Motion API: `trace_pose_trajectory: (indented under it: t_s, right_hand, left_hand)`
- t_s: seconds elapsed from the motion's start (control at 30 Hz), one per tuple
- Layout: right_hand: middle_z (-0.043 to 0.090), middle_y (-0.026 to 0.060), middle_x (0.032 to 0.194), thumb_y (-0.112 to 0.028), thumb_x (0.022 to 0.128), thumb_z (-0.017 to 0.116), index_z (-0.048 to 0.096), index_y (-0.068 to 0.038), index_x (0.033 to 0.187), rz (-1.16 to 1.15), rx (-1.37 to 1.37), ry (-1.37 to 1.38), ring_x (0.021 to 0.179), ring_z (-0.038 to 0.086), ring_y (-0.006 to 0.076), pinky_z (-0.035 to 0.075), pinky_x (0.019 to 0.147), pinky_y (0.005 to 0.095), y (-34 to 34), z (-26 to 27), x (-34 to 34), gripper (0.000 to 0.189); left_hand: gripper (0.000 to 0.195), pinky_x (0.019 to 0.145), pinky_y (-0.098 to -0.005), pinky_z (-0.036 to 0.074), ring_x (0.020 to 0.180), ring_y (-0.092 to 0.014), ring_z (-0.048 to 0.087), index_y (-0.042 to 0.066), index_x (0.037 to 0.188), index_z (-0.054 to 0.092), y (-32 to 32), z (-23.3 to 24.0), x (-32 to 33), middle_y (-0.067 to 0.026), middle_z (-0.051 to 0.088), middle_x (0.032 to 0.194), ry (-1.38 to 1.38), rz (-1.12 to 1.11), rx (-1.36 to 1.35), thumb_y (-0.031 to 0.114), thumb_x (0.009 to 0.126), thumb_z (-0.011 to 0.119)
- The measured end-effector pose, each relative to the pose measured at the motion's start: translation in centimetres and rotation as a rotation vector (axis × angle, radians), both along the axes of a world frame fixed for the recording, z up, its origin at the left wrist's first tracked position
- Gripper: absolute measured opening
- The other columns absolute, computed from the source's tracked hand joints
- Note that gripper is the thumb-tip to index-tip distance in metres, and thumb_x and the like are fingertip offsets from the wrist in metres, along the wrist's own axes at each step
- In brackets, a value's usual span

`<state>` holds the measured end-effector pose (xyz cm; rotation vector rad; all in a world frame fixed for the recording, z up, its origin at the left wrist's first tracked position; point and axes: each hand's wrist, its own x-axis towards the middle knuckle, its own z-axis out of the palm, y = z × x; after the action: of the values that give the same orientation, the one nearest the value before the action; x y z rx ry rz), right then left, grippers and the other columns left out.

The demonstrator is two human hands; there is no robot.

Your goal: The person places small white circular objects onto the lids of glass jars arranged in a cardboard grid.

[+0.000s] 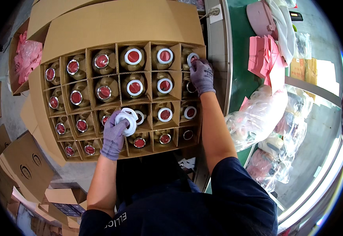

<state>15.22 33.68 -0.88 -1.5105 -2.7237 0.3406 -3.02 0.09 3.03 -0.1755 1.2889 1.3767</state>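
A large cardboard box point(124, 26) with cardboard dividers holds several rows of glass jars point(103, 78), one per compartment, each with a red disc in its mouth. White rings point(134, 87) sit around the mouths of several jars at the centre and right; those at the left show bare metallic rims. In my gloved left hand point(115, 132) is a small stack of white plastic rings point(127, 121), held over the near rows. My gloved right hand point(202, 75) has its fingertips at the white ring point(193, 58) on the far right corner jar; whether it grips the ring is unclear.
At the right stands a green-topped table point(239, 85) with folded pink sheets point(260, 57), a pink container point(261, 18) and clear plastic bags point(257, 118). A carton of pink plastic point(27, 57) is at the far left. More cardboard boxes point(27, 168) lie on the floor lower left.
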Motion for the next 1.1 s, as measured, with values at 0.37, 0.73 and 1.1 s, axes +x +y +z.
trace_pose_trajectory:
  t_s: [0.37, 0.73, 1.1]
  right_hand:
    - [0.061, 0.0182, 0.104, -0.007, 0.076, 0.074, 0.062, -0.012, 0.12, 0.049, 0.065, 0.169, 0.098, 0.06, 0.0357, 0.051, 0.085, 0.0421, 0.7, -1.2, -1.2, 0.046]
    - [0.064, 0.0166, 0.106, -0.025, 0.086, 0.069, 0.064, -0.005, 0.116, -0.068, -0.005, 0.383, 0.095, 0.062, 0.0311, 0.051, 0.083, 0.0425, -7.4, 3.6, -2.9, 0.037]
    - [0.069, 0.0136, 0.11, -0.009, 0.088, 0.064, 0.066, -0.004, 0.116, -0.404, -0.123, 0.659, 0.096, 0.065, 0.0264, 0.051, 0.086, 0.0354, -12.7, 3.4, 3.3, 0.029]
  left_hand:
    - [0.043, 0.083, -0.0282, 0.053, 0.091, -0.015, 0.063, -0.003, 0.122, 0.056, -1.9, -0.2, 0.0, -0.0075, 0.065, 0.103, 0.004, 0.0, -0.015, 0.005, 0.08, 0.062]
    - [0.041, 0.084, -0.0276, 0.054, 0.093, -0.015, 0.065, -0.002, 0.121, 0.058, 0.3, 1.5, 2.2, -0.0082, 0.066, 0.106, 0.137, -0.099, 0.036, -0.002, 0.08, 0.062]
    - [0.045, 0.082, -0.028, 0.053, 0.09, -0.016, 0.063, -0.002, 0.12, 0.059, -0.6, 2.9, 3.2, -0.0106, 0.066, 0.101, 0.12, -0.207, 0.103, -0.005, 0.075, 0.053]
